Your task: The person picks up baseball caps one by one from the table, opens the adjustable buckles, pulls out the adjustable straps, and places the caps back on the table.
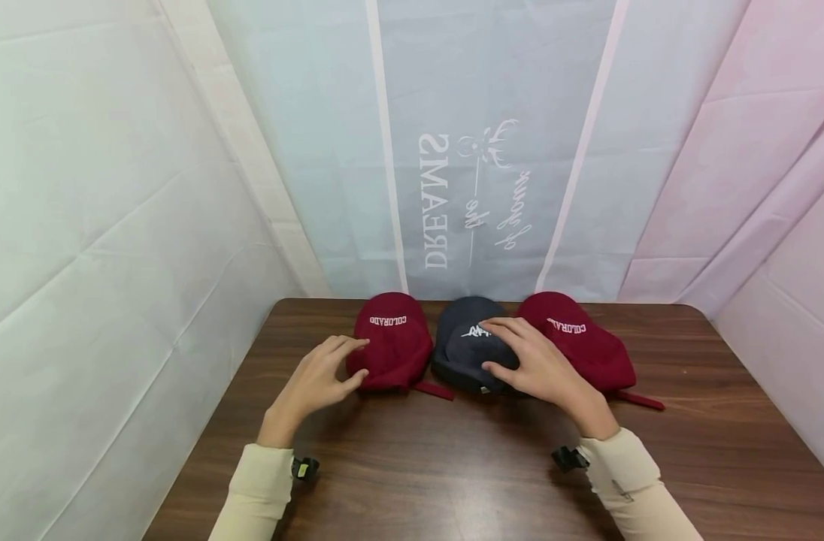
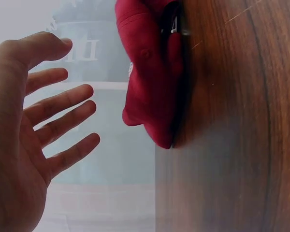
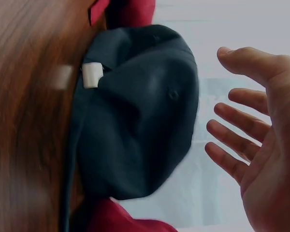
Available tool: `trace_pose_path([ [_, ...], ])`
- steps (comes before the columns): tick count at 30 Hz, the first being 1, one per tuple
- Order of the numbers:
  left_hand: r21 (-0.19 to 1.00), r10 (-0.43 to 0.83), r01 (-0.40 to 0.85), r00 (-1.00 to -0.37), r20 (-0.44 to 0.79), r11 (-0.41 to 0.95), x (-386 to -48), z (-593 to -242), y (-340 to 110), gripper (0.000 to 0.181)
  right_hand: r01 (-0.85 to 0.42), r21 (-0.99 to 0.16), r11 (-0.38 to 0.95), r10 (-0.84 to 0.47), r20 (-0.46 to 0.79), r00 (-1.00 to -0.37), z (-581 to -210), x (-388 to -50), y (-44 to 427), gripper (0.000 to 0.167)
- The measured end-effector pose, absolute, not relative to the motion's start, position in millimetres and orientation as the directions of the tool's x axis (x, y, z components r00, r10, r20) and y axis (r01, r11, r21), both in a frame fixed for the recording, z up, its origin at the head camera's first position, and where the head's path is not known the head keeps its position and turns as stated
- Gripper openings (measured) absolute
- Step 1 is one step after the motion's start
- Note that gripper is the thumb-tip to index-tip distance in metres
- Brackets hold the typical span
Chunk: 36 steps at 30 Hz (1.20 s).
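Note:
Three caps lie in a row along the far side of the table. A red cap (image 1: 393, 349) lettered COLORADO is on the left, a dark navy cap (image 1: 462, 353) with white script is in the middle, and a second red COLORADO cap (image 1: 588, 349) is on the right. My left hand (image 1: 324, 376) hovers by the left red cap, fingers spread and holding nothing; the left wrist view shows a gap between the hand and that cap (image 2: 152, 72). Over the navy cap (image 3: 135, 116) my right hand (image 1: 534, 361) is held with fingers apart, not touching it in the right wrist view.
The brown wooden table (image 1: 412, 466) meets a pale blue printed cloth (image 1: 317, 150) behind the caps. White sheeting (image 1: 101, 263) hangs on the left and a pinkish-white sheet (image 1: 777, 225) on the right. Red straps (image 1: 435, 390) stick out from the red caps toward me.

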State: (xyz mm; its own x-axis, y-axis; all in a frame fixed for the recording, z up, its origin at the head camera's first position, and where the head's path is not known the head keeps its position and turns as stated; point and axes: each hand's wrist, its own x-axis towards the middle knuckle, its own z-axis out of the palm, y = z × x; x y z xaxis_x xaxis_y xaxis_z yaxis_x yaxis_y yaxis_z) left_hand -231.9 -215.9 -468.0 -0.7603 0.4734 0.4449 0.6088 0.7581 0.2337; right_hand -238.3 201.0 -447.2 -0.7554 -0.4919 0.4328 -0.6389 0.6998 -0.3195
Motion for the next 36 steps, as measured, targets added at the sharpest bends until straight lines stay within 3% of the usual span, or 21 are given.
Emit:
trace_pose_path([
  [17, 0.256, 0.498, 0.612, -0.773, 0.393, 0.748, -233.4, -479.8, -204.9, 0.048, -0.679, -0.320, 0.661, -0.567, 0.380, -0.731, -455.3, -243.5, 158.3, 0.064],
  [36, 0.237, 0.503, 0.613, -0.771, 0.391, 0.754, -232.6, -487.9, -199.8, 0.045, -0.775, -0.199, 0.599, -0.664, 0.417, -0.620, -469.4, -247.5, 123.5, 0.059],
])
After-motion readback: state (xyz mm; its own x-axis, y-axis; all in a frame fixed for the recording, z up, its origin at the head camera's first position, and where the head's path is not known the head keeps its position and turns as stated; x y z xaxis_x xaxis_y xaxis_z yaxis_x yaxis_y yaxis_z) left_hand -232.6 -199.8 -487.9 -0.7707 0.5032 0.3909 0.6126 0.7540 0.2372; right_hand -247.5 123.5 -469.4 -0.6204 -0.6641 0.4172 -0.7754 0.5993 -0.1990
